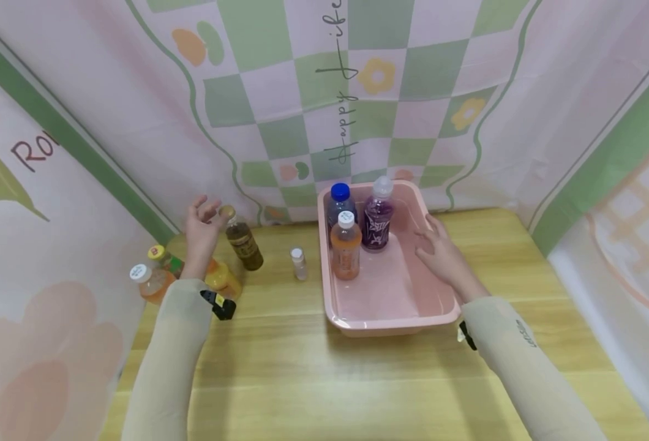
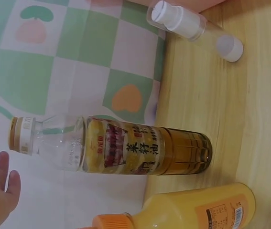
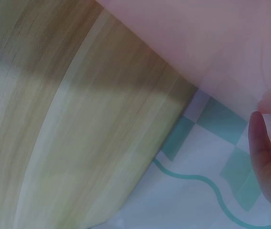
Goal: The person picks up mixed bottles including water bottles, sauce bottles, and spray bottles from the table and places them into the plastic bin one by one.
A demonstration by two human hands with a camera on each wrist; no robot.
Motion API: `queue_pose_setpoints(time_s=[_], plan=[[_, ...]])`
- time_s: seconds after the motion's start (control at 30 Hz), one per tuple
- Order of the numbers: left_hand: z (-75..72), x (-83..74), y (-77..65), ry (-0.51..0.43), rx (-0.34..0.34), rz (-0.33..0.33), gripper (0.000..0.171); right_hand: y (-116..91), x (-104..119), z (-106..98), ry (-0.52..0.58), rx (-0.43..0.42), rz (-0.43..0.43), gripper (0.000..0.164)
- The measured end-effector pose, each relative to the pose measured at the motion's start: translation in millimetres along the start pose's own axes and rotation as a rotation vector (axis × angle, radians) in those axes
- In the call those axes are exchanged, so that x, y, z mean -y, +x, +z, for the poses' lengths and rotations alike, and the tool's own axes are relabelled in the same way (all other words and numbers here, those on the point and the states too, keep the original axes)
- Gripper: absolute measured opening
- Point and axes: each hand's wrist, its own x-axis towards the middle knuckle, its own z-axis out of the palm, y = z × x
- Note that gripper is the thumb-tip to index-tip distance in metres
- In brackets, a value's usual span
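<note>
My left hand (image 1: 202, 236) is beside the top of a rapeseed oil bottle (image 2: 125, 145), fingers spread and apart from its gold cap. The bottle stands upright on the table. Close to that hand is a yellow bottle with an orange cap (image 2: 197, 207). My right hand (image 1: 442, 257) lies at the right rim of a pink plastic basin (image 1: 396, 323), fingers loosely extended over it; in the right wrist view one finger shows outside the wall. Inside the basin stand a purple drink bottle (image 1: 378, 220), a blue-capped bottle (image 1: 341, 205) and a white-capped orange drink bottle (image 1: 346, 254).
A small clear pump bottle with a white top (image 1: 299, 264) stands between the oil bottle and the basin. At the far left are an orange drink bottle (image 1: 152, 285) and a yellow-capped bottle (image 1: 167, 260). A patterned curtain (image 1: 280, 104) hangs behind the wooden table (image 1: 280, 373).
</note>
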Motion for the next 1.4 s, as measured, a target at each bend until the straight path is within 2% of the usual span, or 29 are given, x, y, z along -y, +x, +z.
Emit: queue_pose_setpoints(time_s=[0.37, 0.5, 0.9, 1.17, 1.4], plan=[[0.4, 6.2, -0.8, -0.005, 0.048, -0.020, 0.068, -1, 1, 0, 0.002, 0.000, 0.004, 0.048], [0.0, 2.6, -2.6, -0.011, 0.057, -0.030, 0.069, -1, 1, -1, -0.002, 0.003, 0.011, 0.049], [0.5, 9.0, 4.4, 0.024, 0.051, -0.032, 0.072, -1, 0, 1, 0.001, -0.005, 0.013, 0.048], [7.3, 9.0, 6.6, 0.019, 0.031, -0.001, 0.075, -2, 0, 0, 0.002, -0.011, 0.009, 0.048], [13.8, 8.9, 5.6, 0.031, 0.023, -0.003, 0.073, -2, -1, 2, -0.001, -0.010, 0.009, 0.048]])
